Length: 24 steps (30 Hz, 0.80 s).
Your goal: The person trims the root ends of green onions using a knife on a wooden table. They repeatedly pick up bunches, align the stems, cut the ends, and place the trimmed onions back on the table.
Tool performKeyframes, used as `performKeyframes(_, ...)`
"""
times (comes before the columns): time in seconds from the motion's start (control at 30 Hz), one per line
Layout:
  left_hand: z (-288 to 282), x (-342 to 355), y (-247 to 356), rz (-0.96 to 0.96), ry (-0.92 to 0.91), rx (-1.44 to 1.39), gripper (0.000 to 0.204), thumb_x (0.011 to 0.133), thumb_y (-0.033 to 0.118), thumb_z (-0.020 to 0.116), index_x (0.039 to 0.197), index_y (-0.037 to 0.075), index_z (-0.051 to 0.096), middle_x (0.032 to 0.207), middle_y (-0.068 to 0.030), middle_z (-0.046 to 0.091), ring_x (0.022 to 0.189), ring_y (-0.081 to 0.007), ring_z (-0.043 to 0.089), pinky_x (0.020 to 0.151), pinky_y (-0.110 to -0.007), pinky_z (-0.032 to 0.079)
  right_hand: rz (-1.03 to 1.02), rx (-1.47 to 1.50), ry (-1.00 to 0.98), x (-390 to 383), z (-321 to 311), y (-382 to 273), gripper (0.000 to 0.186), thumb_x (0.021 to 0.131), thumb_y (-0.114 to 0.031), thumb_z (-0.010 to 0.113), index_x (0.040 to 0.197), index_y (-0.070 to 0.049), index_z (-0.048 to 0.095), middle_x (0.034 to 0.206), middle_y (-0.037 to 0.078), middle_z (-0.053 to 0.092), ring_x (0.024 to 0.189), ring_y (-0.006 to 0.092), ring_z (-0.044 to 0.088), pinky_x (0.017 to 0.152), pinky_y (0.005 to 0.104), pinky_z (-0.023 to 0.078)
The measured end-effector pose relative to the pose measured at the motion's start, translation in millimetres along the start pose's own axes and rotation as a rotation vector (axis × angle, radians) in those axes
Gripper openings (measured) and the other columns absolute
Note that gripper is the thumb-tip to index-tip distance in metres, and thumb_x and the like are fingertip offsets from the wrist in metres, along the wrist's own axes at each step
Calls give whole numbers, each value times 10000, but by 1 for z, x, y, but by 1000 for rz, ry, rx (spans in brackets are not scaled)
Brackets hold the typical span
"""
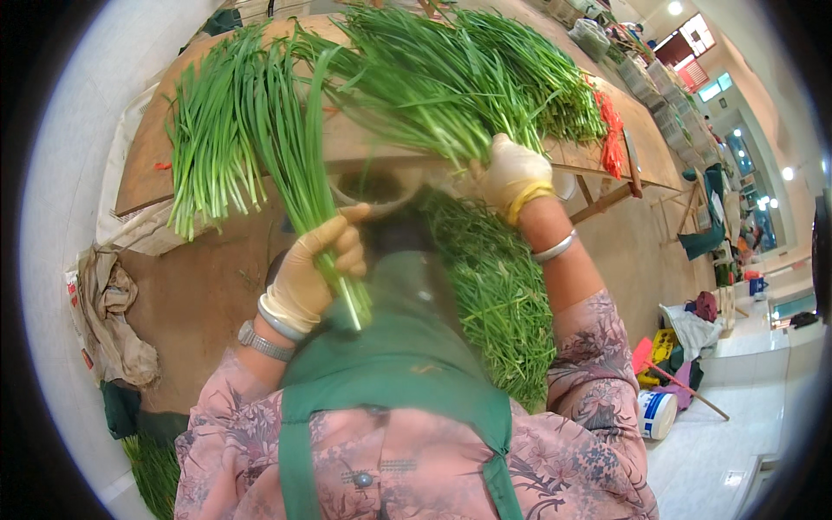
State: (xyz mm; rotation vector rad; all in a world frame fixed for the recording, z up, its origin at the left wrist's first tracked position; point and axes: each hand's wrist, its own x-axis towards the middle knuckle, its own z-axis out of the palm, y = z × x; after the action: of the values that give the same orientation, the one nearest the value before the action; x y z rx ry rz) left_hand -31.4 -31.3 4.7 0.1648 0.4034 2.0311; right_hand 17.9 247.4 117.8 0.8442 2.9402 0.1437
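Note:
My left hand, in a thin pale glove, grips a bunch of long green chives by the stems, leaves fanning up over the wooden table. My right hand, also gloved, with a yellow rubber band round the wrist, reaches to the table edge and closes on stems of a bigger chive pile. A green apron covers my lap. Loose chive trimmings lie heaped below my right forearm.
Red ties lie at the table's right end. Crumpled cloth and bags sit on the floor at left. At right stand a white bucket, a broom with a pink dustpan and stacked crates.

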Motion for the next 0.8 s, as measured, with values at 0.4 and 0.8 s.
performKeyframes(0.4,2,-3,7,44,45,-6,355,1000,198,579,1291,-2,543,769,29,417,660,-102,394,648,-265,391,-244,728,2,-18,34,39,357,954,-337,608,1016,6,682,834,195,701,738,294,648,724,370,529)
performKeyframes(0.8,9,-7,4,55,99,-34,302,998,160,585,1256,6,561,817,2,512,683,-123,459,670,-290,444,-127,1309,1,-95,0,6,231,1001,-198,571,938,-7,685,683,22,617,582,77,538,538,247,430)
